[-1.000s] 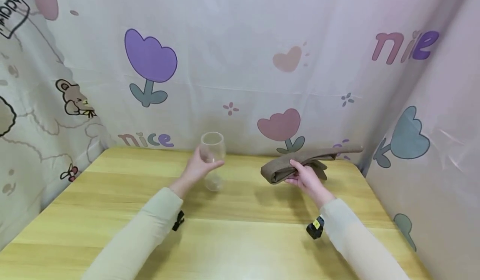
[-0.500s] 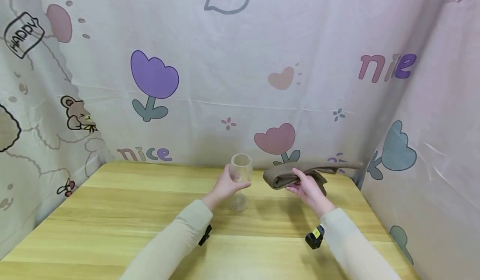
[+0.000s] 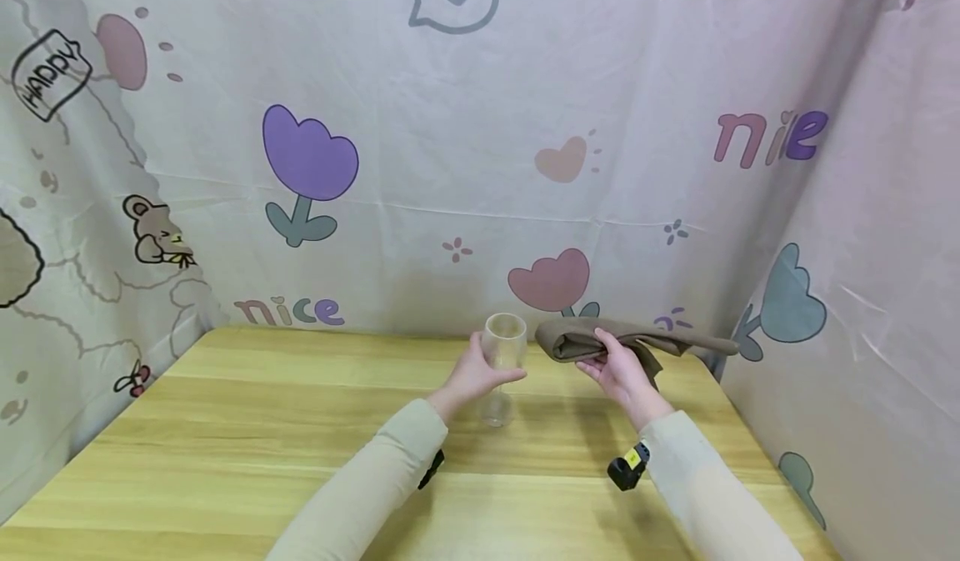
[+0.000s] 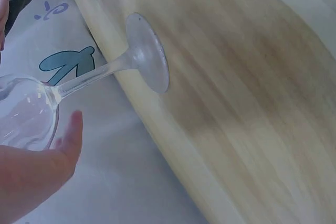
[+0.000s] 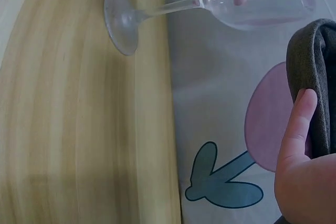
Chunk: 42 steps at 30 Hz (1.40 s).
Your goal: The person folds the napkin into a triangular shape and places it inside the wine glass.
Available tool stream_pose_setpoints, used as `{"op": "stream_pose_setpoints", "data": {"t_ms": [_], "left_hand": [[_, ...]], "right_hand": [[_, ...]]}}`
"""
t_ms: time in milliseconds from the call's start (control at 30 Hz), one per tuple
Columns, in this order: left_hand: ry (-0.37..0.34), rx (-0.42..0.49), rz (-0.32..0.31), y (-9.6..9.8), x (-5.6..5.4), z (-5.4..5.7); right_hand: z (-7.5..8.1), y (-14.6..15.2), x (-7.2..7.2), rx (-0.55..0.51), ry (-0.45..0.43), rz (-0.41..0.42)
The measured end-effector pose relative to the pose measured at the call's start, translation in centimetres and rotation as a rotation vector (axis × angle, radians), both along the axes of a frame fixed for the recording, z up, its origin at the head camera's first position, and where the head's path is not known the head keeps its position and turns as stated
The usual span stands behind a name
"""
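A clear stemmed wine glass [image 3: 506, 346] stands upright toward the back of the table, its bowl gripped by my left hand [image 3: 480, 373]. In the left wrist view the thumb lies along the bowl, and the stem and round foot [image 4: 148, 53] show over the wood. My right hand [image 3: 618, 373] holds a folded brown cloth [image 3: 573, 338] above the table, just right of the glass. One end of the cloth is a thick fold facing the glass; a long tail stretches out to the right. The right wrist view shows the thumb pressed on the dark fold [image 5: 307, 59].
The light wooden table [image 3: 247, 428] reaches back to a printed curtain [image 3: 420, 169], which also closes in the left and right sides. A small black wrist camera [image 3: 628, 466] sits below the right sleeve cuff.
My left hand has carried the glass to the right, close to the cloth. My right hand keeps its hold on the cloth and has moved little. The head view has tilted up slightly.
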State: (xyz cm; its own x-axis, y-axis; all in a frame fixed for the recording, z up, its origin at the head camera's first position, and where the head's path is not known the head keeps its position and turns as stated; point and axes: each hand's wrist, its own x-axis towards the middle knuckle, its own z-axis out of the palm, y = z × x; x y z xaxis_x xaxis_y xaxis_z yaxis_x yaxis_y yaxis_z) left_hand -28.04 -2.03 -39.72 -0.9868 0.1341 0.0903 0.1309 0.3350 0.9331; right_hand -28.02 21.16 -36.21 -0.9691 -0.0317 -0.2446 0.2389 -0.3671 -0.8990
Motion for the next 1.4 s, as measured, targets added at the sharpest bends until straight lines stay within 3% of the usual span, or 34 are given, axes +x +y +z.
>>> {"op": "stream_pose_setpoints", "data": {"t_ms": [200, 533, 833, 1200, 1400], "left_hand": [[0.068, -0.053, 0.017, 0.3, -0.5, 0.1], [0.073, -0.054, 0.021, 1.1, -1.2, -0.1], [0.065, -0.016, 0.014, 1.5, -1.2, -0.2], [0.056, 0.015, 0.014, 1.1, -1.7, -0.2], [0.053, -0.017, 0.025, 1.0, -1.6, 0.0]], "right_hand": [[0.9, 0.1, -0.1, -0.003, -0.018, -0.016], [3.3, -0.6, -1.2, 0.06, 0.05, -0.072], [5.4, -2.3, -2.0, 0.356, 0.107, -0.135], [7.8, -4.7, -3.0, 0.731, 0.238, -0.089], [9.0, -6.2, -3.4, 0.953, 0.313, -0.065]]}}
